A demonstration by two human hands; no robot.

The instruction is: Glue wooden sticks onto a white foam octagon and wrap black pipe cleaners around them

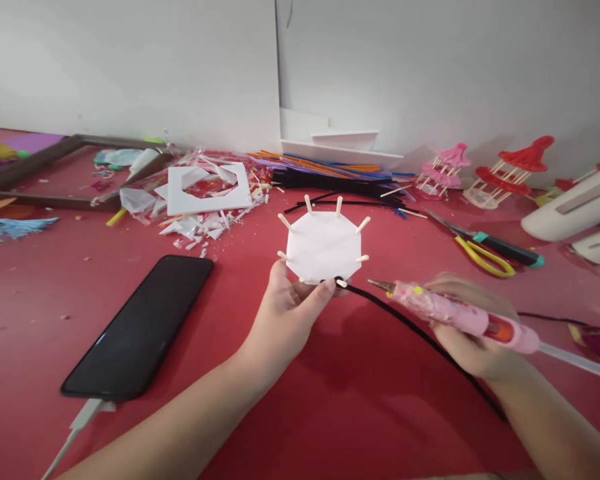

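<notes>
My left hand (293, 307) grips a white octagonal foam board (324, 247) by its near edge, with short pale sticks standing up at its corners. Under the thumb, one end of a black pipe cleaner (405, 312) is pressed against the board's edge by a near stick. From there the pipe cleaner curves down to the right. My right hand (475, 333) is wrapped round a pink hot glue gun (445, 310). The nozzle points left toward the board, a small distance away from it. A clear glue stick (580, 362) sticks out of the gun's back.
A black phone (140, 327) on a cable lies left. Behind are a cut-out foam sheet (209, 188) among scraps, a pile of pipe cleaners (330, 175), and pink (443, 172) and red (513, 172) small pavilions. Yellow-handled scissors (485, 259) and a dark cutter (510, 250) lie right.
</notes>
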